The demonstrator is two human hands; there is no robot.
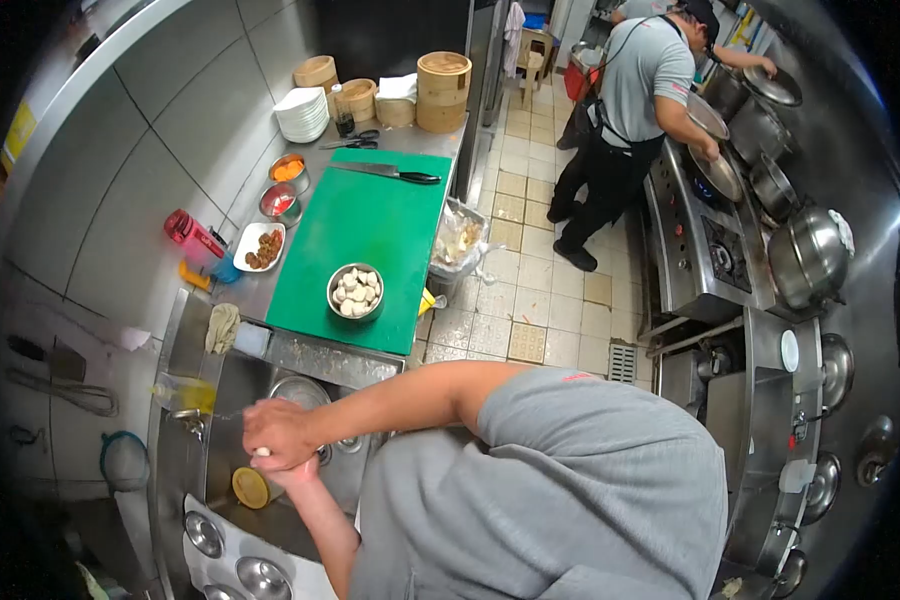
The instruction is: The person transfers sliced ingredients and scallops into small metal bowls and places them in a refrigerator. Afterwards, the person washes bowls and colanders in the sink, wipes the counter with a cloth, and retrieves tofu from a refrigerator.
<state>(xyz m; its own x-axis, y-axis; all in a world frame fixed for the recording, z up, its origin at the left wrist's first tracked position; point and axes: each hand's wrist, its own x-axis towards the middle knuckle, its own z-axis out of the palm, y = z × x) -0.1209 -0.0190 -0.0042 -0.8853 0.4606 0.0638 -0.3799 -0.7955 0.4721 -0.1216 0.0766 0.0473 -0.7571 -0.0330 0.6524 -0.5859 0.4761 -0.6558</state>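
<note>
Over the metal sink [225, 375], my two hands are pressed together beside the faucet [187, 420]. My right hand [278, 428] lies on top, its fingers bent and closed around my left hand. Most of my left hand [298, 472] is hidden below it, fingers included. A small whitish bit shows between the hands, too small to name. A thin line of water runs from the faucet side toward my right hand. Just below my hands stands a yellow round container [251, 488]. A round metal lid or strainer [300, 392] lies in the sink behind them.
A green cutting board [370, 220] holds a knife [385, 173] and a metal bowl of whitish pieces [355, 292]. Beside it are small bowls, a white dish [260, 247] and bamboo steamers [443, 90]. A co-worker [630, 90] stands at the stove [720, 250]; another is partly visible behind.
</note>
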